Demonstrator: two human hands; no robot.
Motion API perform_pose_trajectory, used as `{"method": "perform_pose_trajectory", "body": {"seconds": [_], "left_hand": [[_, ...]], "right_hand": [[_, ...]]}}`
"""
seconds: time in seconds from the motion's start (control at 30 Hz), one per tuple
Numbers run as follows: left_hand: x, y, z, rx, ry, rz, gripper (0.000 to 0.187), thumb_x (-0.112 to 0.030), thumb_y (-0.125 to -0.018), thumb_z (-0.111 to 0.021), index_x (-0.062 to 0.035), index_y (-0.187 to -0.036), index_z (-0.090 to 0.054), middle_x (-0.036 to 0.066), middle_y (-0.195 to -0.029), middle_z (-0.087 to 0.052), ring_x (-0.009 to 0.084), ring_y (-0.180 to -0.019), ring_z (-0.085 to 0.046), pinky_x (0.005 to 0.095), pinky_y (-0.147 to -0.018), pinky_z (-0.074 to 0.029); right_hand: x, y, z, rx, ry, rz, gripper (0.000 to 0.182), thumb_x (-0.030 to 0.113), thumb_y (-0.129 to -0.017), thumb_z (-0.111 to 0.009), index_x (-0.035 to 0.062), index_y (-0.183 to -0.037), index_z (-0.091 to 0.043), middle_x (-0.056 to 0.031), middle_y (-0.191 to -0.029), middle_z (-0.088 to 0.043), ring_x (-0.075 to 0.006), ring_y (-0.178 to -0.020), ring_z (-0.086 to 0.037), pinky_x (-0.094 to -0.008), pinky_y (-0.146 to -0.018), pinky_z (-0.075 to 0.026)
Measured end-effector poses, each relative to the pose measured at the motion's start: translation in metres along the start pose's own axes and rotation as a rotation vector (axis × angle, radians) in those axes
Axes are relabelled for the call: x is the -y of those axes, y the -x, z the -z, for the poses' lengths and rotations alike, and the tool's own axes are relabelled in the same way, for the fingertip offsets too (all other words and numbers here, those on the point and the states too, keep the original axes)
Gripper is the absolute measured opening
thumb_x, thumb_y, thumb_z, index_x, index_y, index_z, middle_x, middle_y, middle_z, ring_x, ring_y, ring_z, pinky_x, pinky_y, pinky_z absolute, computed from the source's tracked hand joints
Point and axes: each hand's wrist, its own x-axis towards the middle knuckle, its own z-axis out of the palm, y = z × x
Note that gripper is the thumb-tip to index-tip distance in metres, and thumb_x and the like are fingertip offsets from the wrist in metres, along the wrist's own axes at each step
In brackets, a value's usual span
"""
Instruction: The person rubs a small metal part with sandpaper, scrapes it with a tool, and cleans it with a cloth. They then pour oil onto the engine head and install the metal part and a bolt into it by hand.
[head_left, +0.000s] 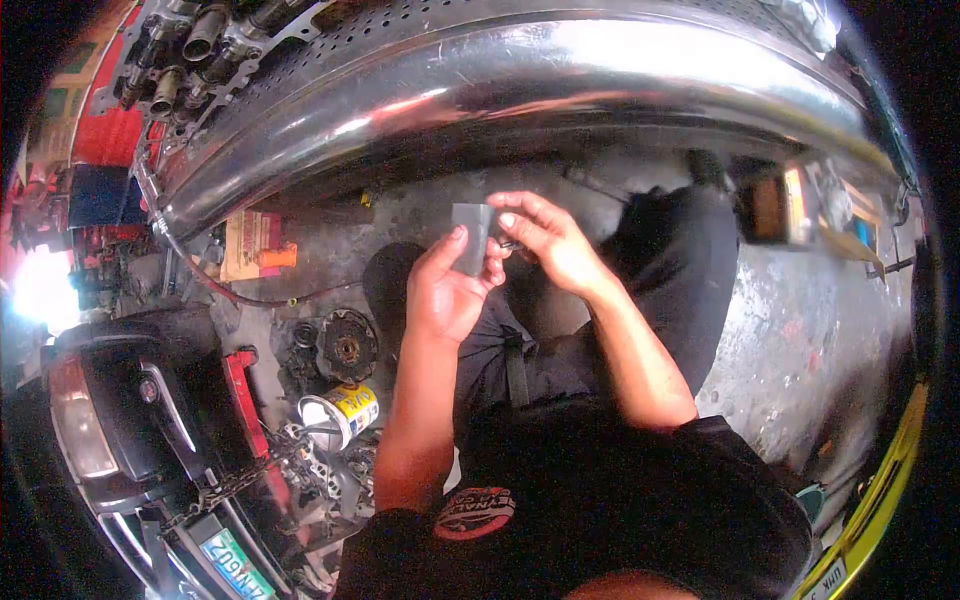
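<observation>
A flat grey rectangular sheet (470,222), like a strip of sandpaper, stands up between the thumb and fingers of my left hand (445,290), which is closed on it. Right beside it, my right hand (548,240) is pinched, with its index finger stretched over the sheet's top corner. A small dark, shiny thing (508,244) shows at the right fingertips; I cannot tell what it is. Both hands are raised over my lap, in front of my dark trousers (680,270).
A long shiny metal bench edge (480,85) curves across ahead, with engine parts (190,60) on its left. On the floor to my left are a round clutch-like disc (347,345), a white and yellow can (345,412) and loose metal parts. A black car (150,420) stands farther left.
</observation>
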Motion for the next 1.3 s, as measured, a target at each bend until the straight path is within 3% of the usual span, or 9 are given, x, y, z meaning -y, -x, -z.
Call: {"method": "perform_pose_trajectory", "body": {"seconds": [0.27,0.4,0.63,0.77,0.9,1.03,1.1,1.2,1.3], "left_hand": [[-0.002,0.011,-0.028,0.070,-0.186,-0.085,0.021,-0.016,-0.093,-0.058,0.0011,-0.103,-0.064,0.011,-0.084,-0.065,0.0181,-0.071,-0.061,0.0314,-0.059,-0.049],[-0.001,0.023,-0.054,-0.282,-1.071,-0.575,0.018,-0.009,-0.089,-0.064,0.0008,-0.103,-0.068,0.008,-0.084,-0.064,0.0137,-0.071,-0.059,0.0287,-0.062,-0.048],[0.046,-0.001,-0.047,-0.052,-1.476,-1.170,0.029,0.001,-0.080,-0.067,-0.0018,-0.108,-0.069,0.013,-0.093,-0.064,0.0232,-0.081,-0.063,0.0329,-0.071,-0.050],[0.047,-0.010,-0.045,-0.005,-1.576,-1.137,0.029,0.002,-0.082,-0.063,-0.0009,-0.111,-0.067,0.013,-0.090,-0.062,0.0264,-0.078,-0.061,0.0344,-0.075,-0.051],[0.046,0.007,-0.037,0.045,-0.685,-0.124,0.025,-0.006,-0.093,-0.055,-0.0014,-0.117,-0.063,0.005,-0.070,-0.057,0.0121,-0.057,-0.053,0.0287,-0.057,-0.050],[0.057,0.007,-0.034,0.013,-1.029,-0.352,0.026,-0.007,-0.094,-0.053,-0.0001,-0.118,-0.061,0.004,-0.066,-0.055,0.0096,-0.053,-0.050,0.0286,-0.050,-0.048],[0.050,-0.010,-0.024,0.147,-1.633,-1.028,0.029,-0.005,-0.088,-0.058,-0.0014,-0.117,-0.062,0.010,-0.073,-0.059,0.0106,-0.058,-0.056,0.0293,-0.051,-0.048],[0.042,-0.010,-0.020,0.114,-2.042,-1.225,0.030,-0.007,-0.089,-0.061,-0.0008,-0.119,-0.061,0.007,-0.070,-0.057,0.0096,-0.056,-0.054,0.0274,-0.050,-0.045],[0.061,0.008,-0.023,0.137,-1.023,-0.400,0.025,-0.009,-0.095,-0.054,0.0002,-0.117,-0.060,-0.001,-0.066,-0.049,0.0070,-0.052,-0.046,0.0239,-0.047,-0.039]], "right_hand": [[-0.001,-0.002,0.012,0.064,0.079,0.020,0.027,0.028,-0.099,-0.052,0.0040,-0.107,-0.062,-0.0042,-0.083,-0.062,-0.0097,-0.069,-0.055,-0.0240,-0.063,-0.044],[-0.002,-0.006,0.016,-0.100,-0.246,0.068,0.047,0.041,-0.103,-0.034,0.0007,-0.115,-0.056,-0.0098,-0.083,-0.063,-0.0138,-0.063,-0.056,-0.0262,-0.058,-0.046],[-0.003,-0.004,0.006,-0.089,-0.302,0.214,0.060,0.051,-0.102,-0.025,0.0002,-0.126,-0.048,-0.0101,-0.087,-0.063,-0.0153,-0.077,-0.059,-0.0276,-0.072,-0.049],[-0.005,0.001,0.009,-0.136,0.011,0.289,0.063,0.052,-0.101,-0.022,0.0003,-0.130,-0.044,-0.0080,-0.086,-0.062,-0.0140,-0.079,-0.058,-0.0270,-0.073,-0.048],[-0.003,0.004,0.003,-0.149,0.001,0.294,0.064,0.052,-0.101,-0.021,0.0000,-0.134,-0.039,-0.0067,-0.083,-0.060,-0.0140,-0.079,-0.058,-0.0267,-0.073,-0.048],[-0.005,0.004,0.006,-0.136,-0.069,0.308,0.065,0.052,-0.101,-0.019,-0.0008,-0.135,-0.036,-0.0066,-0.083,-0.058,-0.0143,-0.079,-0.058,-0.0270,-0.075,-0.048],[-0.006,0.007,0.008,-0.209,0.004,0.275,0.063,0.051,-0.101,-0.019,-0.0014,-0.130,-0.039,-0.0074,-0.084,-0.058,-0.0146,-0.079,-0.058,-0.0278,-0.076,-0.048],[-0.018,0.000,0.005,-0.263,0.067,0.308,0.060,0.050,-0.101,-0.018,-0.0008,-0.121,-0.043,-0.0083,-0.083,-0.058,-0.0155,-0.077,-0.059,-0.0285,-0.073,-0.049],[-0.016,0.008,0.007,-0.226,-0.017,0.283,0.061,0.052,-0.101,-0.018,-0.0004,-0.120,-0.044,-0.0088,-0.082,-0.059,-0.0163,-0.075,-0.060,-0.0290,-0.071,-0.050]]}}
